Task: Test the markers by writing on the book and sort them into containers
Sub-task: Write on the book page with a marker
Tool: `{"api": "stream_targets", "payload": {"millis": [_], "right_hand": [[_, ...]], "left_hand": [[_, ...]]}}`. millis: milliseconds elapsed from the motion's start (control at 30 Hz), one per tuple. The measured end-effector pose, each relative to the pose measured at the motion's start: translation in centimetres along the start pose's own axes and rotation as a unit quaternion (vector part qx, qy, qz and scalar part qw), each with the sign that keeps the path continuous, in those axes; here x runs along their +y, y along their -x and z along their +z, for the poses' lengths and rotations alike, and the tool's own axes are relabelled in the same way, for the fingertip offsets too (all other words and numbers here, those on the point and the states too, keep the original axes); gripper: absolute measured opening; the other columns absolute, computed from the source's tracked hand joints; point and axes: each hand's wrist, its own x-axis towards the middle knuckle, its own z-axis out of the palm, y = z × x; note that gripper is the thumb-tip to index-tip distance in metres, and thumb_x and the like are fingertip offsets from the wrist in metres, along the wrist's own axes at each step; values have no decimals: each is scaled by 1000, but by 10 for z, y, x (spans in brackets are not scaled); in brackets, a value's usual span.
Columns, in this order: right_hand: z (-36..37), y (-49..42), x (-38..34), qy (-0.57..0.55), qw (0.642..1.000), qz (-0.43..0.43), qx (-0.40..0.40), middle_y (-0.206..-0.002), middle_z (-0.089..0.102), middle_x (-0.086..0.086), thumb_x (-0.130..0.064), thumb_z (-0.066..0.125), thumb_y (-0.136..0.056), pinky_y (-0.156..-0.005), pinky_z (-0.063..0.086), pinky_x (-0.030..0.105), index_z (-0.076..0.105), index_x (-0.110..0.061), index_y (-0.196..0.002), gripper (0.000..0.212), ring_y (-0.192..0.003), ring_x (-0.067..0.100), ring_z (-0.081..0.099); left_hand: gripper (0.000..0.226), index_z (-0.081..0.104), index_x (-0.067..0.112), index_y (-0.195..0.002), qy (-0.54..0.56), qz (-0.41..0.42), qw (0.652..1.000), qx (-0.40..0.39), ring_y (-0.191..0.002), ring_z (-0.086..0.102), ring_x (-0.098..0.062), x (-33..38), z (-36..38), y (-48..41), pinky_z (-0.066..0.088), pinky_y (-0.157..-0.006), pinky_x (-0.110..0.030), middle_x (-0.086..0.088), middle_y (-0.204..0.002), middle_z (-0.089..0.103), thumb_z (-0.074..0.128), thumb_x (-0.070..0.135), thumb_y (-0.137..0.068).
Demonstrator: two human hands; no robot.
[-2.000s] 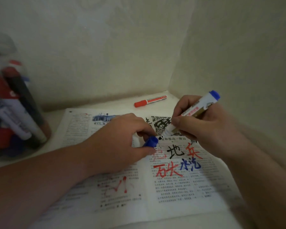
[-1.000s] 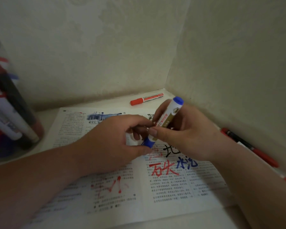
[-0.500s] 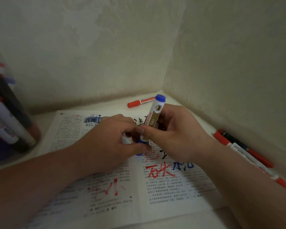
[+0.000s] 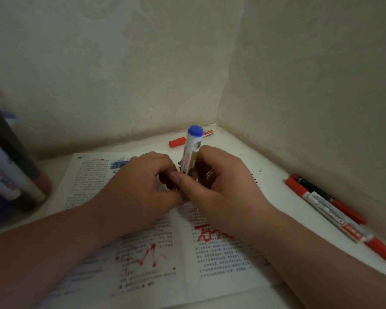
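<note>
A white marker with a blue end (image 4: 192, 150) stands almost upright over the open book (image 4: 143, 259). My right hand (image 4: 221, 188) grips its barrel. My left hand (image 4: 138, 190) meets it at the marker's lower end, fingers curled around the blue cap, which is hidden between the two hands. The book's pages carry red scribbles and red characters; the blue and black writing is hidden under my right hand.
A clear jar (image 4: 11, 175) with several markers stands at the left edge. A red marker (image 4: 187, 139) lies at the back near the corner. Two red-capped markers (image 4: 334, 210) lie along the right wall. Walls close in behind and on the right.
My right hand has turned the marker from a writing slant to nearly upright and brought its tip down to the cap in my left hand. The view has shifted right, showing the markers by the wall.
</note>
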Motion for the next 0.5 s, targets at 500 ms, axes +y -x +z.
{"api": "stream_targets", "payload": {"millis": [500], "right_hand": [[12, -11, -8, -269, 953, 36, 134, -84, 70, 13, -5, 73, -88, -67, 56, 57, 48, -31, -124, 51, -75, 36, 68]], "left_hand": [[30, 62, 26, -70, 106, 17, 991, 84, -69, 59, -12, -2, -16, 1, 42, -63, -17, 6, -68, 61, 55, 49, -88]]}}
